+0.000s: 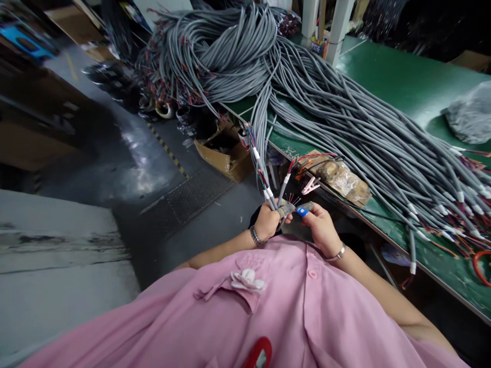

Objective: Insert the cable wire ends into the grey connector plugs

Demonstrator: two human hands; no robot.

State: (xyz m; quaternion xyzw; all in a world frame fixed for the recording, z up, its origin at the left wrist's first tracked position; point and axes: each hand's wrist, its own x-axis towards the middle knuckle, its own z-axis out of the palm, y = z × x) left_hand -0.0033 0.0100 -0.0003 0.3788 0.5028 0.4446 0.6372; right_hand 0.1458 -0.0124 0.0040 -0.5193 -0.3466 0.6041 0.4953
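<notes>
A cardboard box (224, 153) sat on the dark floor below the near edge of the green table (402, 87). Just right of it, a few grey cables (258, 122) hung off that edge and ran down into the left hand (267, 221). That hand was closed around their white-tagged ends, in front of the person's pink shirt (291, 306), with a watch (256, 237) on its wrist. Thin coloured wires (292, 198) stuck up from the held ends between the two hands. The right hand (320, 227) met the left one there, its thumb and forefinger pinched narrowly on those ends, and a blue finger cover (302, 211) showed at one fingertip. Above the right hand, a pink clip (310, 186) lay at the table edge beside a brown taped packet (339, 176). A big heap of grey cables (345, 117) spread across the table beyond, and a clear plastic bag (470, 115) lay at the far right.
</notes>
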